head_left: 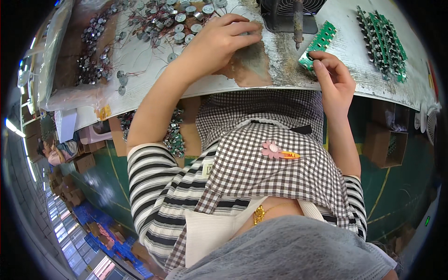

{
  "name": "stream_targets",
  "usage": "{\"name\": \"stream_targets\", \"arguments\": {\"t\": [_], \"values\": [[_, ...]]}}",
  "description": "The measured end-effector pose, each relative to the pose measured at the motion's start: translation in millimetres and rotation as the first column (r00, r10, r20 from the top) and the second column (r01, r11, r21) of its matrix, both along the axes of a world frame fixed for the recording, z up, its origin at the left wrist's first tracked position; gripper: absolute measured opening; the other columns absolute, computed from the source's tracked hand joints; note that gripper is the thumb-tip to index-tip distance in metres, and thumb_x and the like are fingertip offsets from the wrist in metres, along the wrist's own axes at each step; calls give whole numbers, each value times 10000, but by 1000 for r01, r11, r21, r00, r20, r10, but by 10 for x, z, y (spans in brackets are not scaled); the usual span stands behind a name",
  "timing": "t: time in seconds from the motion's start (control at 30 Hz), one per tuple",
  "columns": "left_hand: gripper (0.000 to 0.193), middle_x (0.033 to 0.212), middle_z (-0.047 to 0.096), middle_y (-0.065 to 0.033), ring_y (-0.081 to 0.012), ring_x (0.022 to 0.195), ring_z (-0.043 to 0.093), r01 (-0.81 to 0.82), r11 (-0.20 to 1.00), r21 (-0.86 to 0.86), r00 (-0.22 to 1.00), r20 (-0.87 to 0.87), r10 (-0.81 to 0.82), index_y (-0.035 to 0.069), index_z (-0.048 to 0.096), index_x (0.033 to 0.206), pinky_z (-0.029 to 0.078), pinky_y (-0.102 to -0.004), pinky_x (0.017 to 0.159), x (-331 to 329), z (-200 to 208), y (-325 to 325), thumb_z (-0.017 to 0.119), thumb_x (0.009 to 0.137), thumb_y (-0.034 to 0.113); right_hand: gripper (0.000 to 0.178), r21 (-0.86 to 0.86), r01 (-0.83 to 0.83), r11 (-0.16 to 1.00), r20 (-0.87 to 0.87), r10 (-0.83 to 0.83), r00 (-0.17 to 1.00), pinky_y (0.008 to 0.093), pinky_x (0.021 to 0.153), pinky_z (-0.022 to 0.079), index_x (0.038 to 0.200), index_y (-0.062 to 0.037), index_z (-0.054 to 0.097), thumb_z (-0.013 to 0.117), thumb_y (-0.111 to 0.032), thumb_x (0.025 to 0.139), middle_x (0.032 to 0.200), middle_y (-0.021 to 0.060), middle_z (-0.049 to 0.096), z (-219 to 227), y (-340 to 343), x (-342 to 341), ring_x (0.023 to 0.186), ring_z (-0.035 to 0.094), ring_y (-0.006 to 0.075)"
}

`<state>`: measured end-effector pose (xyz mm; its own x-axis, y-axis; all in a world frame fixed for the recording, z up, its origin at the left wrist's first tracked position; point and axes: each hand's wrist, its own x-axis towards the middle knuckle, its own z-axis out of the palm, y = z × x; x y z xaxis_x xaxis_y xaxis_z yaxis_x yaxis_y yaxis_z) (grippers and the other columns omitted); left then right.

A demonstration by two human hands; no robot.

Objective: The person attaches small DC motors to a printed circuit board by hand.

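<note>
My right hand (335, 79) pinches the near end of a green circuit board (322, 39) between thumb and fingers. The board is a narrow strip with a row of small light parts, lying slanted on the worktop. Just left of it, an upright soldering iron (298, 23) points its tip down at the table. My left hand (228, 39) is over the worktop beside a pile of small round metal motors (180, 28) with thin wires. Its fingers are bent together toward the iron; whatever they hold, if anything, is too small to make out.
A black-framed fan (290, 11) stands behind the iron. More green boards with black parts (382, 46) lie in rows at the right. Further motors (95, 35) are on the left beside plastic sheeting (57, 51). A cardboard box (385, 144) stands below the table at right.
</note>
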<state>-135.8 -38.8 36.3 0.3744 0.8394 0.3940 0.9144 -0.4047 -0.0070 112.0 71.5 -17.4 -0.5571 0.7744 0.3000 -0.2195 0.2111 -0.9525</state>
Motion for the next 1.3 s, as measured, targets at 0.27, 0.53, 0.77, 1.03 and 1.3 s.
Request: {"name": "stream_targets", "arguments": {"t": [0.27, 0.53, 0.77, 1.03, 1.3], "values": [[223, 1077, 620, -71, -253, 940, 584, -98, 980, -171, 992, 57, 109, 34, 662, 957, 487, -331, 780, -42, -85, -5, 633, 736, 26, 80, 84, 11, 996, 160, -25, 987, 209, 658, 460, 858, 33, 596, 614, -45, 851, 899, 66, 646, 83, 9, -26, 738, 570, 77], [127, 762, 663, -44, -92, 668, 589, -297, 900, -318, 494, 756, 430, 2, 672, 775, 472, -239, 630, 123, 6, -176, 723, 722, 105, 105, 279, -72, 958, 360, -35, 932, 201, 655, 439, 876, 29, 617, 614, -73, 850, 787, 24, 619, 173, 86, -48, 711, 536, 57], [268, 563, 581, -23, -58, 532, 486, -362, 809, -463, 385, 716, 582, -23, 647, 707, 371, -231, 479, 351, -91, -375, 684, 801, 225, 111, 157, 36, 987, 243, -74, 967, 224, 638, 472, 855, 28, 620, 624, -81, 834, 785, 50, 643, 84, 9, -17, 696, 588, 88], [148, 715, 642, -64, -94, 546, 555, -328, 940, -89, 429, 873, 233, -23, 646, 750, 454, -218, 525, 326, -337, -332, 713, 769, 107, 120, 84, 35, 996, 125, -46, 991, 212, 648, 464, 886, 29, 618, 624, -85, 847, 827, 44, 642, 48, -9, 10, 723, 568, 68], [152, 632, 600, -48, -51, 408, 467, -100, 899, -426, -78, 904, 420, -36, 649, 910, 320, -171, 375, 730, -161, -328, 672, 826, 88, 125, 303, -60, 951, 349, -52, 935, 242, 658, 490, 863, 38, 611, 619, -84, 838, 815, 70, 649, 188, -4, -44, 728, 607, 107]]}}
